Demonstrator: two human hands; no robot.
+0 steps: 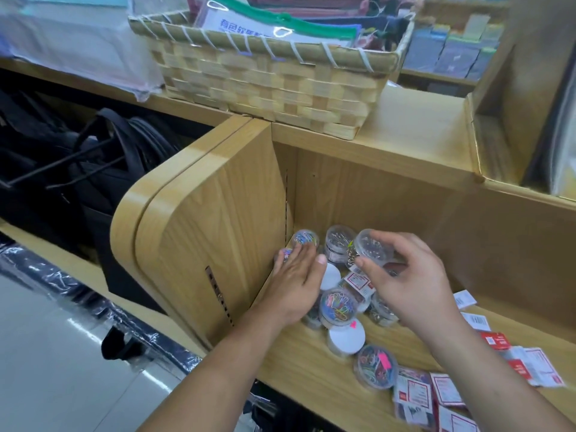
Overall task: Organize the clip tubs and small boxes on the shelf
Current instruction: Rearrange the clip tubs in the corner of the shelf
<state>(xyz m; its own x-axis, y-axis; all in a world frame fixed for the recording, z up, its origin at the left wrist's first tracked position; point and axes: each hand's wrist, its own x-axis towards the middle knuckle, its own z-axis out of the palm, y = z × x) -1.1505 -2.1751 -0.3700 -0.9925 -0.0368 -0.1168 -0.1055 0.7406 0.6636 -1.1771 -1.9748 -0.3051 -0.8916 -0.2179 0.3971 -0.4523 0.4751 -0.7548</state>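
Wooden shelf (311, 363), compartment beside the left side panel (218, 219); 2 bare hands inside it.

Left hand (296, 285) lies flat, fingers extended and together, gripping nothing; its fingertips rest on a tub of coloured clips (285, 254) against the side panel; 1 more coloured-clip tub (306, 237) stands just beyond those fingertips, in the back corner.

Right hand (405, 275) holds 1 clear tub of silver clips (371, 248), tilted, lifted off the shelf, pinched between thumb and curled fingers; 1 silver-clip tub (338, 241) stands upright just left of it, between the 2 hands.

Under and between the palms: 1 coloured-clip tub with a clear lid (338, 307); 1 white-lidded tub (330, 275) beside the left thumb; 1 silver-clip tub (381, 311) under the right wrist; further tubs partly hidden, count uncertain.

Nearer than the wrists: 1 white-lidded tub (346, 339); 1 coloured-clip tub with a pink sticker (375, 371).

Small red-and-white boxes (442, 389) lie scattered flat right of the right forearm; at least 8 visible, some blurred.

1 woven basket (265, 82) sits on the shelf top, well beyond the fingers; black bags (78, 169) fill the bay to the left.
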